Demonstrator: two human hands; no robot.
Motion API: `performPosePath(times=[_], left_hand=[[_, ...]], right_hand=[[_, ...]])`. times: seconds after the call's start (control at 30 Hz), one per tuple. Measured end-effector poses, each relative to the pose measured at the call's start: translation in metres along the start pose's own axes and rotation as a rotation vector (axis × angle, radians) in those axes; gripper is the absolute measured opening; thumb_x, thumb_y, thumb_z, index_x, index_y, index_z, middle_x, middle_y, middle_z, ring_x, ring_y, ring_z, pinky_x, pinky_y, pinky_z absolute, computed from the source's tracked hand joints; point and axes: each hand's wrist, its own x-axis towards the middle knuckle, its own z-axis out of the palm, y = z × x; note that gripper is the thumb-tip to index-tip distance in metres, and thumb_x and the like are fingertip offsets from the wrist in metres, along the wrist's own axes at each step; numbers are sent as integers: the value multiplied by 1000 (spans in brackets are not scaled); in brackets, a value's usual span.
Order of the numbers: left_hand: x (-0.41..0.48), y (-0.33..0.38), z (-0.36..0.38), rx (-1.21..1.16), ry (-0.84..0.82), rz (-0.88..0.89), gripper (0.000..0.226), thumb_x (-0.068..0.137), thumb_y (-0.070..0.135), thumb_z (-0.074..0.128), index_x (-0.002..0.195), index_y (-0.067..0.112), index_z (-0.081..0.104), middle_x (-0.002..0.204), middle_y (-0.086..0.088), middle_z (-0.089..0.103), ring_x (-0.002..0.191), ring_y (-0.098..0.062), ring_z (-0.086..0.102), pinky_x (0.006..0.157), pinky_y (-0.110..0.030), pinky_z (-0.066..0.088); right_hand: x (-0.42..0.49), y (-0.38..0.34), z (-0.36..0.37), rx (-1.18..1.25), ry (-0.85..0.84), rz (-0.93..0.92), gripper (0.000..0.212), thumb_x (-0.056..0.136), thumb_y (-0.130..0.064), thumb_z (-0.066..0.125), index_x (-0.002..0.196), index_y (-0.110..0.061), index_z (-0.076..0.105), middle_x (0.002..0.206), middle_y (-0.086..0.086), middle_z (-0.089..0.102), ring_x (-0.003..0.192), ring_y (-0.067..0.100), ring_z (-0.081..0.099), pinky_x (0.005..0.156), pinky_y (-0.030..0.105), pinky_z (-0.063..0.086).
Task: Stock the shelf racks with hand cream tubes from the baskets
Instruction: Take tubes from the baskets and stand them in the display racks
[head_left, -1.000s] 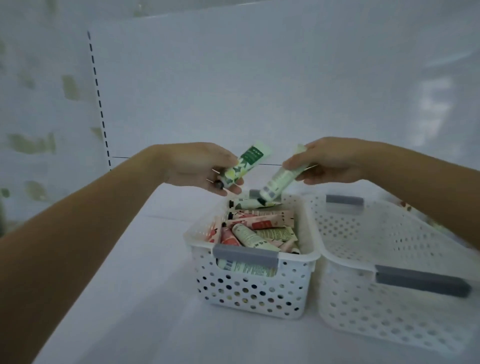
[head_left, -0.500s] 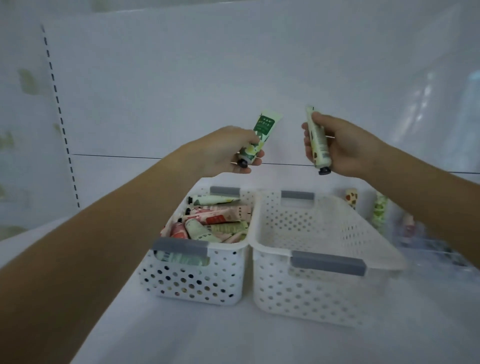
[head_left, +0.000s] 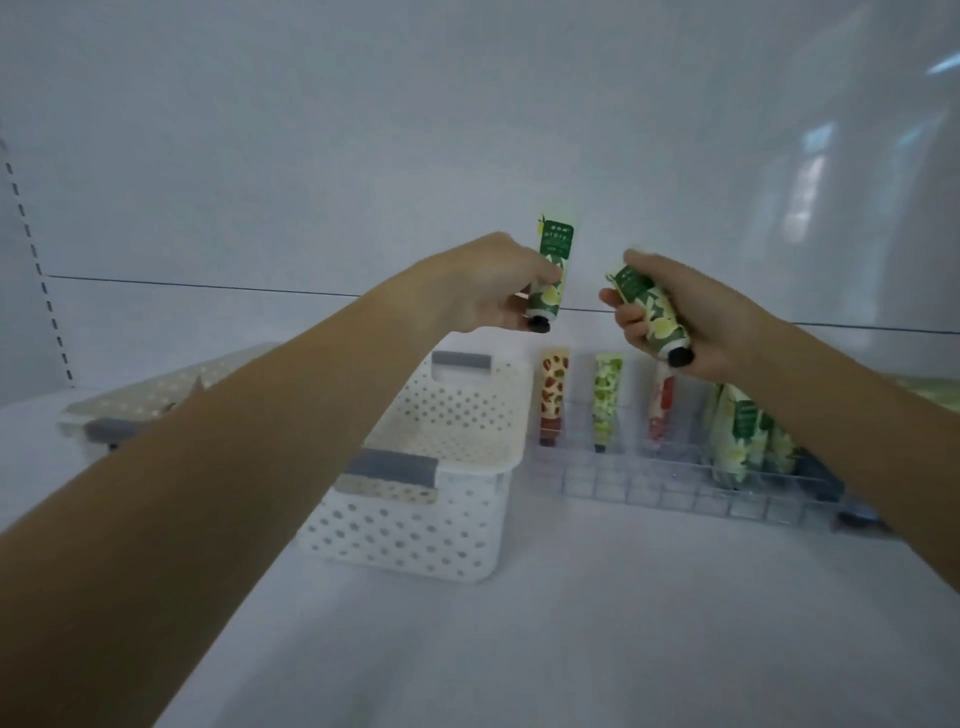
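My left hand (head_left: 483, 291) grips a green hand cream tube (head_left: 551, 270), held upright with its black cap down, above the white perforated basket (head_left: 415, 519). My right hand (head_left: 696, 322) holds a second green tube (head_left: 649, 312), tilted with the cap pointing down and to the right, above the clear shelf rack (head_left: 649, 486). In the rack stand a brown-patterned tube (head_left: 553, 395), a light green tube (head_left: 605, 400), a red tube (head_left: 661, 405) and a cluster of green tubes (head_left: 743, 436) at its right end.
Another white basket (head_left: 130, 410) sits at the far left, mostly hidden behind my left forearm. All rest on a white shelf with a white back wall. A slotted upright (head_left: 36, 260) runs down the left edge.
The view has swung right: the baskets slid left and the rack with its standing tubes came into sight. Both hands carried their tubes rightward; the right tube now tilts over the rack.
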Motion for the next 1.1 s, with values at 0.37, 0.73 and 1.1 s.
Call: performPosePath(times=[0.37,0.73,1.1], left_hand=[[2,-18,134,-46,139,64,23,93,6,50,71,10,50,69,-5,50,62,-16,53,67,-29,56],[-5,-90,179,42,283,83,14,96,19,47,102,8,52,83,-1,49,83,-16,46,78,-29,42],[-14,-96,168,56,167,98,7,94,20,51,90,22,56,92,-1,54,92,-20,51,87,-33,48]], right_hand=[[-39,-1,-109,-465,295,-369,18,87,-17,61,73,-23,51,76,-4,62,67,9,60,68,25,51],[-42,29,-147,-1042,354,-619,34,92,-15,53,124,-14,42,82,-9,45,64,4,49,47,7,37],[-47,45,-146,-1435,383,-508,37,90,-12,52,125,-5,45,123,15,44,91,24,50,75,30,40]])
